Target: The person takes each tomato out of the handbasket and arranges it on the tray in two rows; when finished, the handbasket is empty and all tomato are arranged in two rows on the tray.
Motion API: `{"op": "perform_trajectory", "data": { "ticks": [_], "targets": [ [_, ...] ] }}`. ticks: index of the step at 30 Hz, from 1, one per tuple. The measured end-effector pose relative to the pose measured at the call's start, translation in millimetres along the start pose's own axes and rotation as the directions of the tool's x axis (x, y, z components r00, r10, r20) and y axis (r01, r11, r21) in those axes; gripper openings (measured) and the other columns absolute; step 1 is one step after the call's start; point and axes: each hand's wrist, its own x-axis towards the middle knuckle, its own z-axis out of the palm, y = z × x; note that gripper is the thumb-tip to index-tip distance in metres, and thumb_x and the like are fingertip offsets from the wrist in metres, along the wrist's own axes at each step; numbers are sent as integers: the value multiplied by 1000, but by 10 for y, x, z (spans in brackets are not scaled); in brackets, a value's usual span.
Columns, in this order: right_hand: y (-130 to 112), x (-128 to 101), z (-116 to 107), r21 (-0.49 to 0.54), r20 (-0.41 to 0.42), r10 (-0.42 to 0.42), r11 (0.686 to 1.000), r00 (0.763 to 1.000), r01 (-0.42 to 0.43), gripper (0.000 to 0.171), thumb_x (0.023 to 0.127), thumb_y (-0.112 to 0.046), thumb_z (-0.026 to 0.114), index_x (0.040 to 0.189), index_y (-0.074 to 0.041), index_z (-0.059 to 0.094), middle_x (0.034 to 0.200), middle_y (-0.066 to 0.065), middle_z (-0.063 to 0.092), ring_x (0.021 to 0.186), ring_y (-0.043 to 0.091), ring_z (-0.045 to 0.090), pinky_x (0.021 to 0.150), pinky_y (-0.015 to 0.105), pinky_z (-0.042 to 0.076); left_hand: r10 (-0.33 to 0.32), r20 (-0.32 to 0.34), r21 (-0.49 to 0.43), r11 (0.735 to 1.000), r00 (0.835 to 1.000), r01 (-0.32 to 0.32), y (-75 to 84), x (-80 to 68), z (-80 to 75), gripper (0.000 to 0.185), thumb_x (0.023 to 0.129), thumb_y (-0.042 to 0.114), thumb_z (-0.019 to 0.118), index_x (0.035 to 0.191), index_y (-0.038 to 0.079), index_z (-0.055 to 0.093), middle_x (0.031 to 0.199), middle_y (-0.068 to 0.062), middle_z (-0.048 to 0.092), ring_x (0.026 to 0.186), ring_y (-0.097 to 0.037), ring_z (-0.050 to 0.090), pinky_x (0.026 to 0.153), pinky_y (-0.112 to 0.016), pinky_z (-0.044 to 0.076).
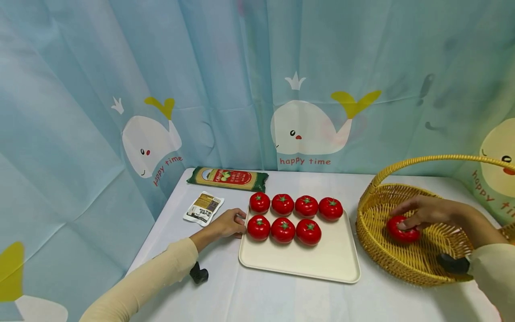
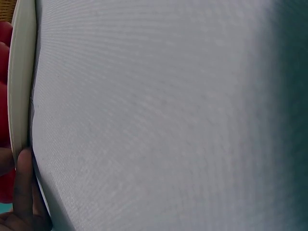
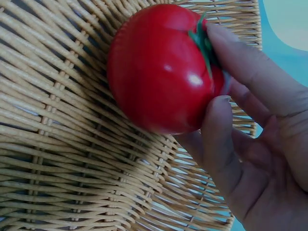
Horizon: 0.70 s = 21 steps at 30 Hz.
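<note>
Our right hand [image 1: 422, 212] has its fingers [image 3: 226, 144] curled round the tomato [image 3: 161, 67] inside the basket [image 1: 418, 264]. Left hand [image 1: 227, 223] rests relaxed against the tray [image 1: 306, 264] edge. Smooth skin: we judge it may slip, roll off the worktop [image 1: 281, 299].

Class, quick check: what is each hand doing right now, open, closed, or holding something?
Left hand: open, fingers resting against the tray at its left edge.
Right hand: closed around a tomato inside the wicker basket.
</note>
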Motion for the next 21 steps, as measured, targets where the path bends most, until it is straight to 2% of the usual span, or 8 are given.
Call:
{"op": "perform_trajectory", "data": {
  "ticks": [5, 12, 16, 21],
  "targets": [
    [0, 13, 16, 30, 22, 62, 998, 998, -63, 45, 99, -13, 61, 134, 13, 52, 110, 3, 66, 88, 9, 61, 69, 30, 59, 6, 1, -5, 1000, 1000, -6, -3, 7, -1, 47, 79, -4, 72, 124, -1, 57, 91, -9, 59, 76, -17, 62, 67, -30, 64],
    [-48, 17, 53, 45, -8, 113, 993, 994, -112, 51, 97, -18, 65, 136, 13, 50, 119, 13, 63, 98, 23, 62, 72, 41, 63, 2, -8, -3, 1000, 1000, -2, 18, -2, 7, 47, 79, -6, 70, 124, -2, 57, 90, -8, 58, 75, -17, 61, 66, -30, 64],
    [-56, 25, 70, 38, -18, 108, 994, 994, -107, 52, 97, -19, 66, 136, 12, 51, 119, 16, 64, 98, 26, 64, 70, 42, 64, 3, -8, -9, 1000, 1000, -3, 23, -7, 8, 48, 78, -6, 70, 124, -2, 56, 89, -8, 58, 74, -17, 61, 66, -29, 64],
    [-53, 45, 77, 50, 2, 79, 996, 997, -79, 51, 97, -18, 64, 136, 12, 50, 117, 15, 64, 93, 23, 65, 66, 40, 64, 1, -6, -5, 1000, 1000, -1, 24, -14, 8, 48, 79, -6, 71, 124, -2, 56, 90, -8, 59, 75, -16, 62, 66, -29, 64]
  ]
}}
